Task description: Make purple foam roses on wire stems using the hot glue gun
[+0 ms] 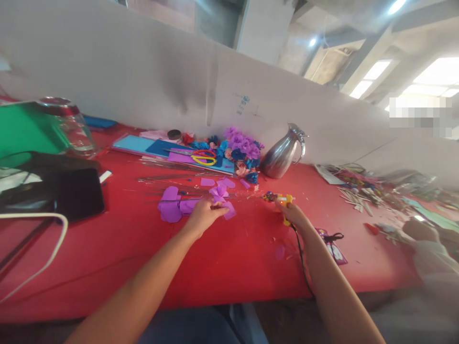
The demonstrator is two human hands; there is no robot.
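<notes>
My left hand [207, 213] is closed in a pinch at a small purple paper flower [219, 191], which shows just beyond the fingers; the exact grip point is hidden. Around it lie purple paper petals [170, 204] and several loose cut pieces. My right hand [293, 213] is closed round a yellow glue gun [288, 200] with a black cord running back toward the table's front edge. The gun's nozzle end points left, by a small dark, cluttered bit at its tip.
Behind stand a bunch of paper flowers [244, 145] and a metal jug [281, 153]. Scissors [204, 156] rest on coloured paper sheets [138, 144], with thin wires in front. A black phone [79, 195] and glass jar [77, 126] are left. Another person's hand [420, 231] is at right.
</notes>
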